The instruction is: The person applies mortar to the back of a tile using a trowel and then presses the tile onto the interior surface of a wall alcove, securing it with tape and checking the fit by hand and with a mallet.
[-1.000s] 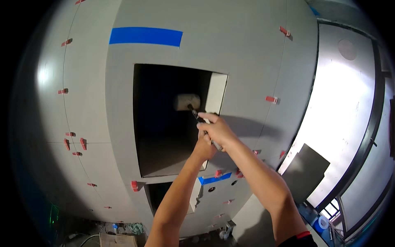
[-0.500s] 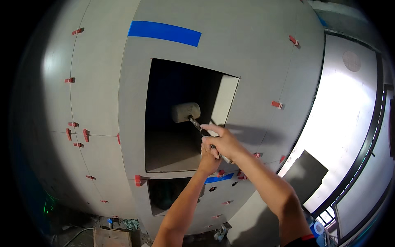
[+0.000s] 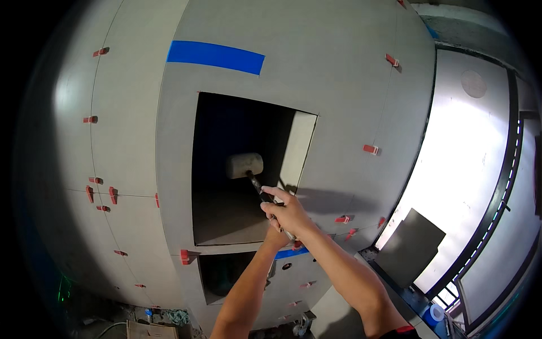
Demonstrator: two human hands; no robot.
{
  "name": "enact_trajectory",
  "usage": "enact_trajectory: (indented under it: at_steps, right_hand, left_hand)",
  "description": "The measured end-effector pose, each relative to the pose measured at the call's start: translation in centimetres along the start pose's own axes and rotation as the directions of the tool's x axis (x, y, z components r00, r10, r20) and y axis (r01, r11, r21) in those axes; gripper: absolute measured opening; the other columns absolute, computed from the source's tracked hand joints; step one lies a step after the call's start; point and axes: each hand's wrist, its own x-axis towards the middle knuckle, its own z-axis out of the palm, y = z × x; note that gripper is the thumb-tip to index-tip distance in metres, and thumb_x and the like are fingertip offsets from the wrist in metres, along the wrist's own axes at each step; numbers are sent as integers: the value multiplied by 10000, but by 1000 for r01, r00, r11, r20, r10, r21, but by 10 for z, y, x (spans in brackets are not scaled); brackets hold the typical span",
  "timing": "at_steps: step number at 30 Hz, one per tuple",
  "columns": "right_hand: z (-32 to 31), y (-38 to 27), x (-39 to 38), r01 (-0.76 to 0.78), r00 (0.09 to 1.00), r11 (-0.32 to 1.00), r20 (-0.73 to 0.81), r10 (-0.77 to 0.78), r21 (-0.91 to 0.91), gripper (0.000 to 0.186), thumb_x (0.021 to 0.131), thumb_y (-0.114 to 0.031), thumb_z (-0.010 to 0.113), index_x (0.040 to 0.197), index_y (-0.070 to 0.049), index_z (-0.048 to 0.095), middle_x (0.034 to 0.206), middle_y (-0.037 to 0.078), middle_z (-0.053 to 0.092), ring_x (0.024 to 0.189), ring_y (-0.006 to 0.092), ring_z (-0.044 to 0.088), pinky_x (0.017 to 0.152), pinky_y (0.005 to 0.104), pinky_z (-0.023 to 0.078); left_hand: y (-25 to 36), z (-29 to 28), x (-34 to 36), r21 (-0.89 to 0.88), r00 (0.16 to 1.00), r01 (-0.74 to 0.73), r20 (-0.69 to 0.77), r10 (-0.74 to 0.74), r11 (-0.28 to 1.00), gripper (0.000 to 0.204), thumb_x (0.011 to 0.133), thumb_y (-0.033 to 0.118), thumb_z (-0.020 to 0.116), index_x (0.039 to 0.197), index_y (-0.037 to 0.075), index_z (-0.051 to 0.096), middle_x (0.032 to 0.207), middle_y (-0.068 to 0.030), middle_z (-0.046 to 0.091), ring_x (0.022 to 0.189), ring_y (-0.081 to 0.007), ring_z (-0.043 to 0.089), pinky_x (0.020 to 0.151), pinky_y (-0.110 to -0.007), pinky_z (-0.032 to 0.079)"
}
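The right hand [image 3: 289,213] is closed around the handle of a white-headed mallet [image 3: 245,165], holding its head inside the dark wall niche [image 3: 237,169], while the left hand [image 3: 275,240], mostly hidden behind it, probably braces that grip.

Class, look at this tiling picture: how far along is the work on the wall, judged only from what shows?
Done: large grey tiles cover the wall around the niche, held with red levelling clips and blue tape. In hand: the right hand grips a white-headed mallet inside the niche; the left hand is mostly hidden behind it. Left: clips and tape are not yet removed.
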Motion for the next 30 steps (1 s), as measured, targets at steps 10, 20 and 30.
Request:
enact_trajectory:
  at_steps: [10,20,30]
  right_hand:
    - [0,-3,-1,37,994,999,-108,-37,1,499,911,-85,616,1393,-70,490,662,35,548,465,84,458,439,260,372]
    - [-3,-25,-11,104,994,994,-33,-103,36,512,912,-65,602,1406,-48,468,579,34,522,455,91,459,456,267,388]
    - [-8,-24,1,89,993,993,-87,-82,78,504,913,-55,592,1403,-49,473,597,36,514,450,105,445,454,260,372]
  left_hand:
    - [29,2,-3,34,990,-128,-57,130,991,591,808,212,684,1345,90,468,1315,-155,482,1238,-340,432,1065,-459,318]
    - [36,-11,5,108,994,-92,-40,97,990,616,842,203,650,1404,101,418,1422,-192,387,1323,-404,314,1121,-481,239]
    - [23,-9,15,109,996,-72,-39,76,991,598,826,155,654,1370,63,425,1444,-210,323,1280,-392,356,1099,-481,277]
